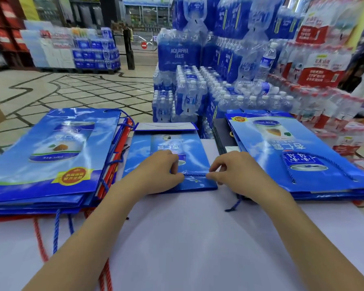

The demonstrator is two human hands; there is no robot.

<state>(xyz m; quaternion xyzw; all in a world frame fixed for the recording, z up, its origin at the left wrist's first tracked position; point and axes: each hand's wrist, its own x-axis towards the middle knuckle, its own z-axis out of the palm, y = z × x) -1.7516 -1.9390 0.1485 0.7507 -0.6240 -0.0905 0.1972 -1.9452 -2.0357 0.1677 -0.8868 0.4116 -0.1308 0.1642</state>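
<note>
1. Our left hand (pixel 160 171) rests on the near part of the flat blue bag (pixel 170 148), which lies in the middle of the bench (pixel 187 238). Its fingers are curled, and thumb and fingertips pinch the left end of the blue cord (pixel 195 174).
2. Our right hand (pixel 237 172) pinches the right end of the same cord between thumb and forefinger, at the bag's right edge.
3. The cord runs taut between our two hands, just far of a small eyelet (pixel 196 181) near the bag's near edge.
4. The bag lies flat, print up, with its folded base at the far end.
5. A left stack of bags (pixel 51 154) lies just beside it, with red and blue cords trailing toward us; a right stack of bags (pixel 303 156) lies on the other side.
6. Beyond the bench stand packs of bottled water (pixel 189 91).
</note>
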